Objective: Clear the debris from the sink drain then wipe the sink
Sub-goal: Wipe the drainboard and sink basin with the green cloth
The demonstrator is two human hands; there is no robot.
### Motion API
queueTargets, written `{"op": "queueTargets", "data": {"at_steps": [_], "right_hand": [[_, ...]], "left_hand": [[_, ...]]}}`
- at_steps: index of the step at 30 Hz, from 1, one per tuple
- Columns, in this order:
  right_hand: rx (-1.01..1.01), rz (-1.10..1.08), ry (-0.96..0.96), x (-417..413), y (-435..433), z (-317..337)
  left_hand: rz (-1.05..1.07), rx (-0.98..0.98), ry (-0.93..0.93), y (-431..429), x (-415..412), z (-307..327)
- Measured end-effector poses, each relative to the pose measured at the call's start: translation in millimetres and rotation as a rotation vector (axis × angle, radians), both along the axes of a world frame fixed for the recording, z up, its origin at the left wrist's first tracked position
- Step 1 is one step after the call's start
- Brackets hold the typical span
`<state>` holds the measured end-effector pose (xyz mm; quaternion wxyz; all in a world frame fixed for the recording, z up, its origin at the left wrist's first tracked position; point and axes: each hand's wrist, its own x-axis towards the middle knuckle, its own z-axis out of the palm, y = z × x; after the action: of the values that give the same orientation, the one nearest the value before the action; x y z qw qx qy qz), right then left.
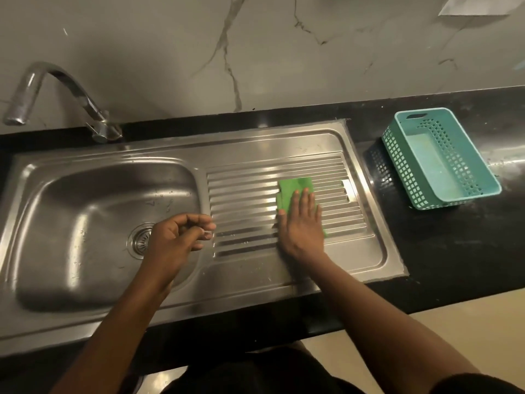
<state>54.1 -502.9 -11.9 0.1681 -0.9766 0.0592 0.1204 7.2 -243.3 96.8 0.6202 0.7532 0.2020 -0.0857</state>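
Nearest the head camera, two bare forearms are seen reaching over the counter edge. Right hand [302, 223] is pressed flat, fingers together, on the green cloth [292, 191] on the ribbed drainboard [244, 194]. Left hand [177, 231] is loosely curled, holding nothing visible, just beside the drain [139, 240]. Basin [71, 223] lies leftward of the cloth, so the right hand is judged better placed to sweep it over.
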Motion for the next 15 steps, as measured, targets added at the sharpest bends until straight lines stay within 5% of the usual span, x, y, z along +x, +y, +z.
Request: {"op": "queueTargets", "data": {"at_steps": [7, 11, 15], "right_hand": [[0.066, 0.192, 0.01, -18, 124, 6], [0.05, 0.318, 0.008, -21, 131, 4], [-0.031, 0.663, -0.062, -25, 106, -2]], "left_hand": [[-0.045, 0.034, -0.023, 32, 3, 1], [-0.046, 0.024, -0.028, 36, 2, 1], [-0.067, 0.025, -0.025, 28, 1, 3]]}}
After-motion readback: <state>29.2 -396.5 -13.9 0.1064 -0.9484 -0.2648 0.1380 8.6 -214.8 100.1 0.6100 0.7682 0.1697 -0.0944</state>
